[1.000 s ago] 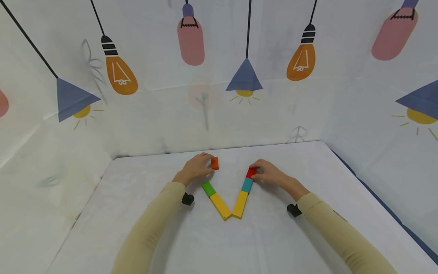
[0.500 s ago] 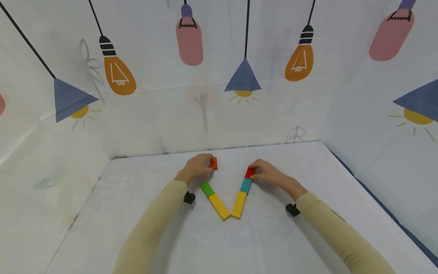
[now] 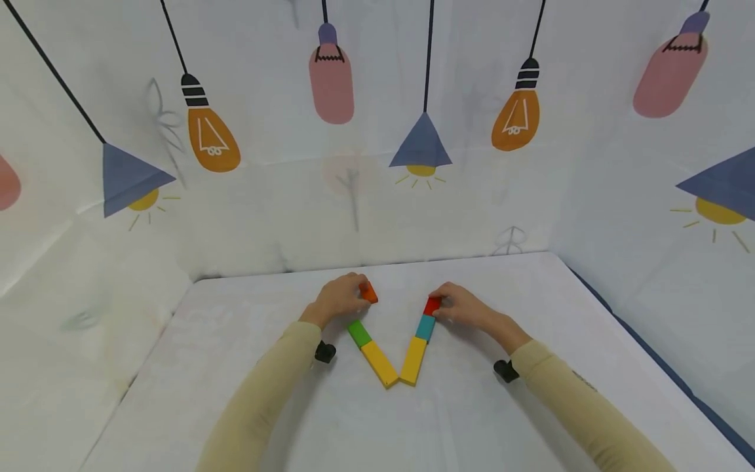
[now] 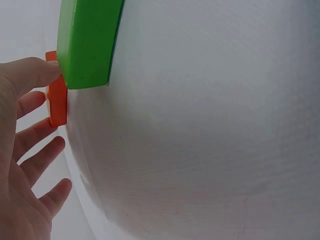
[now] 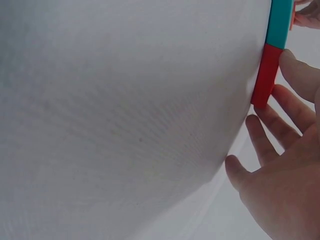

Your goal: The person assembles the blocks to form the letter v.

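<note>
Near the back of the table my left hand [image 3: 337, 299] pinches an orange block [image 3: 369, 293] between thumb and fingers. The block slants, its near end toward the right, just beyond a green block [image 3: 359, 333] and apart from it. Behind the green block a left yellow block [image 3: 380, 364] continues toward me. It meets a right yellow block [image 3: 413, 361] in a V. A teal block [image 3: 425, 328] and then a red block [image 3: 432, 306] extend the right side. My right hand [image 3: 463, 307] holds the red block, whose end touches the teal block [image 5: 279, 22] in the right wrist view.
A white cloth covers the table [image 3: 472, 419]. Behind it hangs a pale curtain [image 3: 283, 216] printed with lamps and bulbs. Black wrist cameras [image 3: 325, 352] sit under both sleeves, above the cloth.
My left hand has turned the orange block from nearly straight to a slant, about in line with the green block's direction. The right hand stays on the red block. The head view has tilted slightly.
</note>
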{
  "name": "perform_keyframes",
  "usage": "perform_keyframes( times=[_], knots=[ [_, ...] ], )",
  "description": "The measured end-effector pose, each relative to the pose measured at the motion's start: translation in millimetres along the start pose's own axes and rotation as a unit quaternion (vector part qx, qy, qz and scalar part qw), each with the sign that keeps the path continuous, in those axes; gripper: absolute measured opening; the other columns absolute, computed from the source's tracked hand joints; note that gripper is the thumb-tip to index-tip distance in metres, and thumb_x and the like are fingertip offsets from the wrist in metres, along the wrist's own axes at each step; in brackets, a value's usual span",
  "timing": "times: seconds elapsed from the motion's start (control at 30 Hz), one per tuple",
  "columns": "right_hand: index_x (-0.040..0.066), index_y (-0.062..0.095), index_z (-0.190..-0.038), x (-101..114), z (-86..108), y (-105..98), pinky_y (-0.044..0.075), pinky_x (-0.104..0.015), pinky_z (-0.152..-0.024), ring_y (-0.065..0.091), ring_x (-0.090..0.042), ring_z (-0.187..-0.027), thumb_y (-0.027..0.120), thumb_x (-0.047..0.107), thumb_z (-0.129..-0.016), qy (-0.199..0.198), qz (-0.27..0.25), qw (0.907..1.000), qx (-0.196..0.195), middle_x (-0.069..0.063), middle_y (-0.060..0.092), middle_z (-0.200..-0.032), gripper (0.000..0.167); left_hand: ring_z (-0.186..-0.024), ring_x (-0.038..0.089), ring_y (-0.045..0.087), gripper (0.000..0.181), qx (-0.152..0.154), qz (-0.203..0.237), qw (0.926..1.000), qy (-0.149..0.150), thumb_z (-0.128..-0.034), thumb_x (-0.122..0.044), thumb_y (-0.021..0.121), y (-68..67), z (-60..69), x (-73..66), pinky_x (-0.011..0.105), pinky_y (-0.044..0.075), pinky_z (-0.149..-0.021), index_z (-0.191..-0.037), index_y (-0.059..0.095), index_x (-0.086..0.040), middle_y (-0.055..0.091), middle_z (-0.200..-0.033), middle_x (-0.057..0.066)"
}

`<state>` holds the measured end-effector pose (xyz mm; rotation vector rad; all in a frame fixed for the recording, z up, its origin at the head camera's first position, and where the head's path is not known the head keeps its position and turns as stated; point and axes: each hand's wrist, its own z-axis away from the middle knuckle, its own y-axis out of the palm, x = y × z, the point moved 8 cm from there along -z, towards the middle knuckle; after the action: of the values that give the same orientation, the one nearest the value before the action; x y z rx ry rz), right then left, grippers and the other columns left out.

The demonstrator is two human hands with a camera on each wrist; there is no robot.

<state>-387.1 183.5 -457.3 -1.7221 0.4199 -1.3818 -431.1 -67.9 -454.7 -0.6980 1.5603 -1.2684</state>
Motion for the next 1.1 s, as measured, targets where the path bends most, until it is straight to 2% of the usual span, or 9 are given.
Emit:
perform_keyframes(
  times=[0.43, 0.83, 1.1],
  knots=[
    [0.001, 0.061, -0.13, -1, -2.5, 2, 0.044, -0.051, -0.107, 0.053, -0.029, -0.114, 0.068, 0.013, -0.09, -0.003, 0.014, 0.9999, 0.001, -0.015, 0.06, -0.126, 0.042, -0.093, 0.017, 0.057, 0.03, -0.002, 0.014, 0.9999, -0.003, -0.0857, -0.033, 0.071, -0.7, 6.7, 0.2, 0.037, 0.05, -0.09, -0.112, 0.062, -0.023, 0.067, -0.111, -0.003],
    [0.002, 0.062, -0.129, -1, -0.4, 2, 0.043, -0.052, -0.107, 0.053, -0.029, -0.114, 0.068, 0.013, -0.09, 0.002, 0.007, 1.0, 0.001, -0.014, 0.06, -0.126, 0.041, -0.083, 0.016, 0.055, 0.027, -0.013, 0.026, 0.9996, -0.007, -0.083, -0.031, 0.073, -5.2, 17.8, 5.2, 0.033, 0.048, -0.078, -0.106, 0.063, -0.022, 0.066, -0.097, -0.004],
    [0.003, 0.062, -0.129, -1, -0.5, 1, 0.043, -0.052, -0.108, 0.053, -0.03, -0.116, 0.068, 0.013, -0.09, 0.001, 0.009, 1.0, -0.002, -0.014, 0.06, -0.126, 0.041, -0.082, 0.015, 0.054, 0.026, -0.036, 0.039, 0.9985, -0.011, -0.0829, -0.036, 0.073, -10.9, 24.7, 13.5, 0.03, 0.045, -0.075, -0.105, 0.063, -0.026, 0.065, -0.097, -0.009]
  ],
)
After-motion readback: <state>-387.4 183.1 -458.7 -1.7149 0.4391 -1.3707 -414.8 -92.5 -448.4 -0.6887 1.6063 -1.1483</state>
